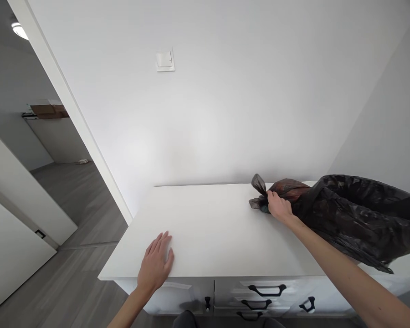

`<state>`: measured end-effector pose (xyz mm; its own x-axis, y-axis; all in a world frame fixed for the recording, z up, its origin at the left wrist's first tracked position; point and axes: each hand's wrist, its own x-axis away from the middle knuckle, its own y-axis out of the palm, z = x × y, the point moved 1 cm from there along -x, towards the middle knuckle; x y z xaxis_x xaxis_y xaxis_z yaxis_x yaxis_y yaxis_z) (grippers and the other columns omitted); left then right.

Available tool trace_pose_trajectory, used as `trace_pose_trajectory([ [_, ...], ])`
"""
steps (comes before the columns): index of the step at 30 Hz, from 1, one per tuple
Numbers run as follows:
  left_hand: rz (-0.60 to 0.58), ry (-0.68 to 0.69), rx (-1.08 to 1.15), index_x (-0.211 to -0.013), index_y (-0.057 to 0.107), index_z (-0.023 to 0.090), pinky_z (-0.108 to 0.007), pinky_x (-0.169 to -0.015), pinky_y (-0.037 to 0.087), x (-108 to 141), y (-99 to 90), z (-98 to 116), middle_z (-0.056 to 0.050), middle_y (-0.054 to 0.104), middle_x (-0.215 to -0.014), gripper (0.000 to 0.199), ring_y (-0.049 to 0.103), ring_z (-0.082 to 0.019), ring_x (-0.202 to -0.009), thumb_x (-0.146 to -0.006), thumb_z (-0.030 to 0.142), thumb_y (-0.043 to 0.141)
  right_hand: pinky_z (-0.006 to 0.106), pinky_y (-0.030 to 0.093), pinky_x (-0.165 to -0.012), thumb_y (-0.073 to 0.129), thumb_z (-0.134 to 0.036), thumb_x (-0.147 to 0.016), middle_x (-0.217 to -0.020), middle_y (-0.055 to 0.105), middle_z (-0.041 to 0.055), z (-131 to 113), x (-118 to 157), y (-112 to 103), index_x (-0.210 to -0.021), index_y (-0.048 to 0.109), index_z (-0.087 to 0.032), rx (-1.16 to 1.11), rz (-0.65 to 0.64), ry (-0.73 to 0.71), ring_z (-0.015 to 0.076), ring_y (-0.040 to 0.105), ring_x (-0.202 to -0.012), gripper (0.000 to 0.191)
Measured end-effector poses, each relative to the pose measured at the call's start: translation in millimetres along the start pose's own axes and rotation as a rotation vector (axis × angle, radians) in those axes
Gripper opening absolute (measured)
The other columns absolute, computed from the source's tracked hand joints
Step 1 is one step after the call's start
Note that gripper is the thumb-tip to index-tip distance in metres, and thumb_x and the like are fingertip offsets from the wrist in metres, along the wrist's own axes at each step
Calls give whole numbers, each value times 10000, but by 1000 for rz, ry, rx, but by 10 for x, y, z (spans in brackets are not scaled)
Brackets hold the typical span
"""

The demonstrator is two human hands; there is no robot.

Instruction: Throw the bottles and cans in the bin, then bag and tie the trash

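Observation:
My left hand (156,262) lies flat near the front left of the white cabinet top (205,228), fingers stretched out and nothing in them. At the right, my right hand (279,207) is closed around the neck of a knotted black plastic bag (287,187). Its tied ends stick out to the left of my fingers, and something reddish shows through the thin plastic. Beside it, to the right, a larger black bag (362,223) lies on the cabinet with its mouth wide open. Part of it is hidden behind my right forearm.
Drawers with black handles (267,290) are in the cabinet front below. A light switch (164,60) is on the white wall behind. To the left, a doorway opens onto a grey floor (85,273), with cardboard boxes (49,110) in the room beyond.

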<state>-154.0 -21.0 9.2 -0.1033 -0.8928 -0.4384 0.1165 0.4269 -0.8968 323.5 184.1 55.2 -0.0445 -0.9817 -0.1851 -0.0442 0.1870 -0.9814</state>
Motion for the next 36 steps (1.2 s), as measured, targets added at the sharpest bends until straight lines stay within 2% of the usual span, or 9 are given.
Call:
trace_pose_trajectory([
  [7,6,-11,51,-1417,566,227,-498,-1195,398,0,-3,15,-72,551,-1546,454,465,-288,-1468,-1015,386,429,316,456,-747,463,-149,-978,-1193,618,160,-180,195,22,-1208,521,-146,-98,76,-145,256,678,-1012,237],
  [11,16,-22,82,-1408,576,239,-525,-1197,390,15,0,-1,-79,557,-1539,449,468,-303,-1464,-1011,390,433,320,490,-770,498,-190,-951,-1159,633,97,-427,524,-39,-1182,491,-195,-399,147,-381,224,670,-967,231],
  [15,38,7,138,-1356,606,232,-541,-1171,417,-5,-44,59,-104,600,-1481,405,495,-310,-1432,-1012,348,428,345,517,-782,487,-186,-943,-1070,621,56,-724,953,-181,-1187,478,-221,-586,130,-561,206,656,-876,246],
  [18,24,132,219,-1286,639,247,-526,-1158,425,-77,-119,296,-91,632,-1421,349,504,-294,-1410,-1029,288,406,341,520,-791,476,-159,-951,-1076,612,59,-924,1278,-335,-1179,482,-231,-614,119,-687,215,645,-937,239],
  [21,-22,249,344,-1306,622,272,-508,-1132,439,-177,-214,696,-83,647,-1383,338,526,-289,-1376,-1058,304,394,336,524,-767,469,-133,-958,-1091,614,68,-1078,1546,-476,-1186,488,-234,-603,111,-782,226,639,-963,250],
  [27,-56,283,590,-1425,527,264,-490,-1060,478,-322,-313,1362,-115,641,-1378,443,571,-310,-1290,-1007,407,564,354,550,-786,474,-101,-958,-1112,626,73,-1203,1871,-639,-1210,487,-240,-606,109,-879,241,645,-1010,288],
  [31,-55,195,672,-1222,656,264,-489,-1030,486,-365,-249,1458,-91,704,-1284,311,620,-323,-1219,-913,301,663,368,553,-810,460,-94,-968,-1114,623,76,-1159,1951,-683,-1210,482,-238,-605,91,-872,240,641,-1008,282],
  [34,-29,96,679,-1031,682,245,-482,-986,499,-364,-217,1429,-86,742,-1149,143,659,-318,-1129,-898,250,628,354,544,-760,447,-111,-974,-1080,618,73,-1068,1947,-702,-1200,492,-238,-585,107,-866,237,634,-960,262],
  [36,-9,31,682,-1017,659,238,-470,-932,518,-349,-220,1381,-77,749,-1032,126,683,-300,-1033,-913,266,595,334,534,-727,452,-120,-967,-1080,618,70,-981,1923,-709,-1195,502,-241,-597,120,-840,222,635,-910,263],
])
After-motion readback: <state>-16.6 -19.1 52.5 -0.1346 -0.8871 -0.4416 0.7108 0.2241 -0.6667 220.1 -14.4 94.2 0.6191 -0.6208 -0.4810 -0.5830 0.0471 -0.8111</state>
